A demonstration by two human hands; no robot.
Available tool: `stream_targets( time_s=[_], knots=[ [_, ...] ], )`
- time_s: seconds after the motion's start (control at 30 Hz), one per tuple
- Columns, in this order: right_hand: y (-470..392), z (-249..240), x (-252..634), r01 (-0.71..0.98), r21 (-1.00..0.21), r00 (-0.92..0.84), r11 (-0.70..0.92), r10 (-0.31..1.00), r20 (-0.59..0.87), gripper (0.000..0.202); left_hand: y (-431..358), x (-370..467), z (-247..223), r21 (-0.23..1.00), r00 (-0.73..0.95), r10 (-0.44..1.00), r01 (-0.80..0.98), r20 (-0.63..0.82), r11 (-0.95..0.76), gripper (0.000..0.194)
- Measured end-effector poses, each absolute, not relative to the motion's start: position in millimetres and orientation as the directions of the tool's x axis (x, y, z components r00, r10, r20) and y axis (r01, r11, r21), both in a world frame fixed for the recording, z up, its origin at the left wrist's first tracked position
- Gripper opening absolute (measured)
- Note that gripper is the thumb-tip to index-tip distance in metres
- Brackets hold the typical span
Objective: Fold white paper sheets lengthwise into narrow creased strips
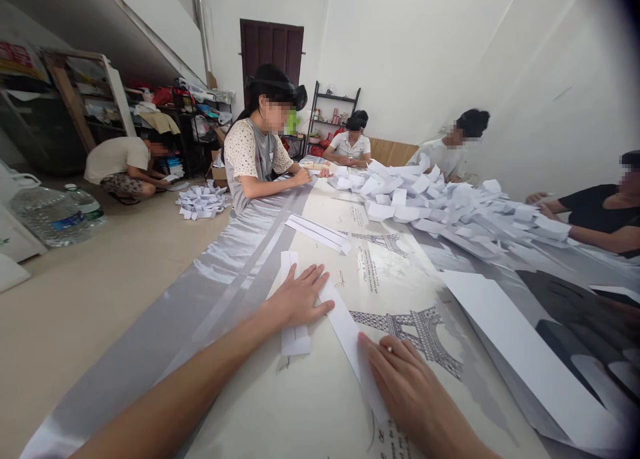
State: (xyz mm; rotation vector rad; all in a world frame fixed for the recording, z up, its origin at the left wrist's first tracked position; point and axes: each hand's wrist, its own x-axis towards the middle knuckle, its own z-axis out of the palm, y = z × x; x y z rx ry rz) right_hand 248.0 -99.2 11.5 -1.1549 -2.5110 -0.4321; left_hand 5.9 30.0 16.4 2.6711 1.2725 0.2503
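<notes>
My left hand lies flat with its fingers spread, pressing on the paper. Beneath it is a narrow white folded strip with a line along it. A second long white paper strip runs slantwise from under my left fingertips to my right hand. My right hand rests on this strip's lower right edge, its fingers curled. The small pale end of a thin pen-like stick pokes out between those fingers; the rest is hidden. Another lined white strip lies just beyond my left hand.
A large heap of folded white papers covers the table's far right. A stack of long white sheets lies to my right. Several people sit around the table; one person crouches left, near a floor pile of papers. Water bottles stand left.
</notes>
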Motion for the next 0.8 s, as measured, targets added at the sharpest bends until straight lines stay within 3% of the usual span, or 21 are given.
stream_targets(
  time_s=[0.33,0.5,0.63,0.8],
  knots=[
    [-149.7,13.8,256.1,0.795,0.135,-0.563,0.592,0.634,0.53,0.032,32.5,4.0,16.5,0.246,0.626,0.778,0.746,0.058,-0.619,0.079],
    [-157.0,10.3,255.8,0.777,0.212,-0.599,0.593,0.592,0.538,0.03,32.4,2.0,22.9,0.281,0.63,0.777,0.745,0.001,-0.605,0.084],
    [-141.6,17.2,253.9,0.851,0.039,-0.49,0.524,0.763,0.422,0.024,33.1,2.0,25.0,0.29,0.631,0.776,0.741,0.007,-0.605,0.085],
    [-98.1,27.9,240.5,0.925,-0.273,-0.231,0.263,0.962,0.145,0.017,31.8,1.6,25.8,0.3,0.625,0.78,0.745,-0.003,-0.596,0.086]
  ],
)
